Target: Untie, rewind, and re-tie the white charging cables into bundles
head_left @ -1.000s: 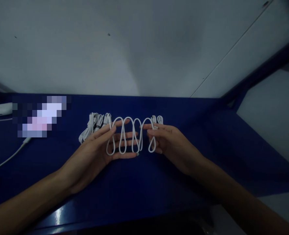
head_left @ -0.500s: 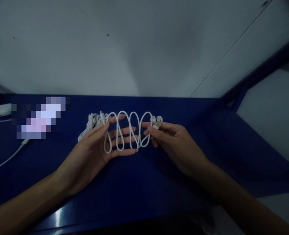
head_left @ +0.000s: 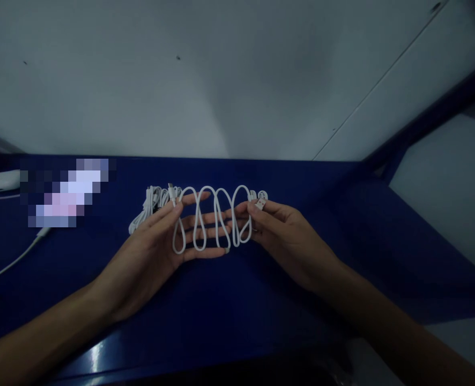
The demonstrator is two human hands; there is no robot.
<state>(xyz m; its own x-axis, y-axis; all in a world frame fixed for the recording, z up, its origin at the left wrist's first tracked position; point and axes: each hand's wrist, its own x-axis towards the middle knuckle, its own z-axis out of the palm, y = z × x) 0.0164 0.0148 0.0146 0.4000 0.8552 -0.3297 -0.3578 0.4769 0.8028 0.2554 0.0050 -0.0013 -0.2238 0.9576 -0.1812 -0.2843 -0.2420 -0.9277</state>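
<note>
A white USB cable (head_left: pixel 199 225) hangs in several wavy loops between my two hands, above the blue table. My left hand (head_left: pixel 153 236) pinches its small-plug end between thumb and forefinger; the other fingers stretch out behind the loops. At the other end, my right hand (head_left: pixel 280 225) grips the cable just by the flat metal USB plug, which points up. The loops stand spread side by side, and the right fingertips are partly hidden behind them. Beyond my left hand lies a bunch of coiled white cables (head_left: pixel 145 212), partly covered by that hand.
A blurred-out phone-like object (head_left: pixel 72 187) lies at left on the blue table (head_left: pixel 229 327), with a white cord (head_left: pixel 16 262) running from its lower end. Near it is a white rounded device (head_left: pixel 0 181). Behind the table rises a pale wall (head_left: pixel 141 96).
My right fingers have shifted at the USB plug, which now points more upright. The loops nearest the right hand sit closer together. The left hand has barely moved.
</note>
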